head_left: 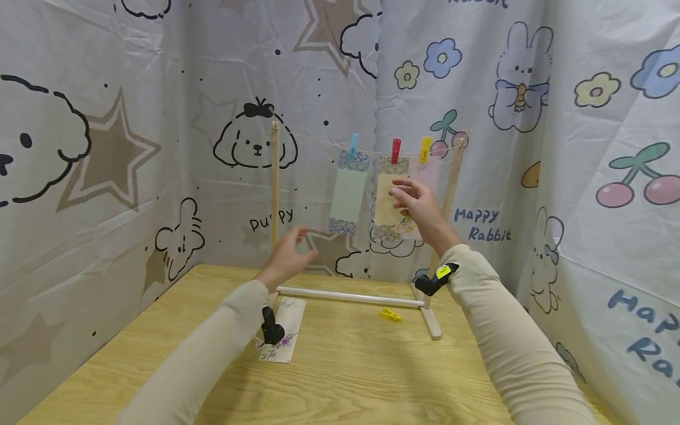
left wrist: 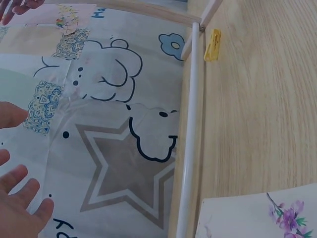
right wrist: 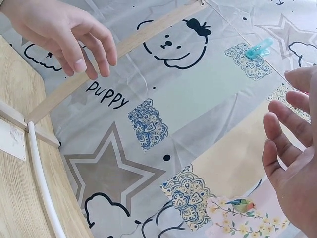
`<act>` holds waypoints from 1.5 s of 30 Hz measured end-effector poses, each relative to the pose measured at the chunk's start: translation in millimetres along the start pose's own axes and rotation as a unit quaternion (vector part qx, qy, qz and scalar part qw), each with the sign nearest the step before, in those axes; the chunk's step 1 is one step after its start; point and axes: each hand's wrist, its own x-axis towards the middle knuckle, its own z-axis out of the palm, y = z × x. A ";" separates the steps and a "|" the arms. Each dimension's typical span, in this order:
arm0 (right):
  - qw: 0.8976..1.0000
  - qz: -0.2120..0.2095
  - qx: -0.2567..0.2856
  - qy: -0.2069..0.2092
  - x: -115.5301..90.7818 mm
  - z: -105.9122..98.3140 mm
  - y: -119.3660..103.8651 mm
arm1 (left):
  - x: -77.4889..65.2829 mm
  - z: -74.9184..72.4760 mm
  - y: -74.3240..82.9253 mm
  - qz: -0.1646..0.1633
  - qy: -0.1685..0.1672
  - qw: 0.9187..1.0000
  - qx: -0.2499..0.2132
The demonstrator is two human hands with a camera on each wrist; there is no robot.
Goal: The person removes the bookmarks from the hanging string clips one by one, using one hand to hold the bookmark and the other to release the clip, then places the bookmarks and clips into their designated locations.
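Three paper cards hang from a string: a pale green one (head_left: 348,192) under a blue clothespin (head_left: 353,146), a cream one (head_left: 386,200) under a red clothespin (head_left: 396,151), and a pink one (head_left: 429,177) under a yellow clothespin (head_left: 425,149). My right hand (head_left: 422,209) is raised in front of the cream and pink cards, its fingers loosely bent around nothing. Lower down, my left hand (head_left: 288,255) hovers left of the green card, empty, thumb apart from the fingers. The right wrist view shows both hands holding nothing.
Two wooden posts (head_left: 274,177) hold the string, joined low by a white rod (head_left: 350,296). On the wooden table (head_left: 340,378) lie a loose yellow clothespin (head_left: 390,314) and a card with purple flowers (head_left: 291,319), partly behind my left wrist. Printed curtains (head_left: 329,88) surround the table.
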 end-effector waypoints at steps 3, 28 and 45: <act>1.000 -0.003 0.006 -0.001 4.8 3.3 -0.2 | 4.9 -0.1 0.2 0.007 0.004 1.000 -0.003; 0.998 -0.049 0.017 0.040 36.7 26.3 -17.4 | 32.7 21.4 -4.1 0.023 0.007 0.998 -0.051; 0.998 -0.058 0.000 -0.004 78.2 40.7 -42.1 | 57.5 33.2 4.5 0.040 0.024 0.997 -0.069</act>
